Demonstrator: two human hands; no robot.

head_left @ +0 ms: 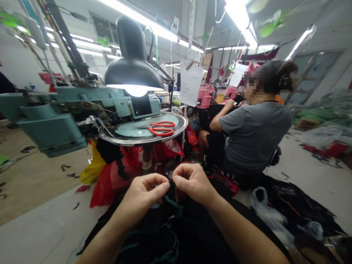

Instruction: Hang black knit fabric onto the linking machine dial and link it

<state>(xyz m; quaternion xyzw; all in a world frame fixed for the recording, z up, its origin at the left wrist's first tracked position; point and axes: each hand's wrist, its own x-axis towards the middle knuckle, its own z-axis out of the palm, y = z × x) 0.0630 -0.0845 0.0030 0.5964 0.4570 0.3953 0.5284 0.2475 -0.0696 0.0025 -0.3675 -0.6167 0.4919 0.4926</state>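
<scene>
My left hand point(147, 190) and my right hand point(194, 183) meet in front of me, thumb and forefinger of each pinched together. Between the fingertips is a small edge of black fabric point(198, 227), the rest of which spreads over my lap. Dark green yarn point(176, 209) hangs just beneath the fingers and trails down across the cloth. Beyond my hands, a pair of red-handled scissors point(162, 129) lies on the round plate point(123, 130) of a teal machine point(55, 124).
A lit black desk lamp point(133, 69) overhangs the plate. Red bags point(106, 185) and a yellow bag point(93, 165) sit below it. At right, a co-worker point(253, 135) sits by pink machines point(205, 97). A clear plastic bag point(265, 211) and dark cloth point(299, 201) lie on the right.
</scene>
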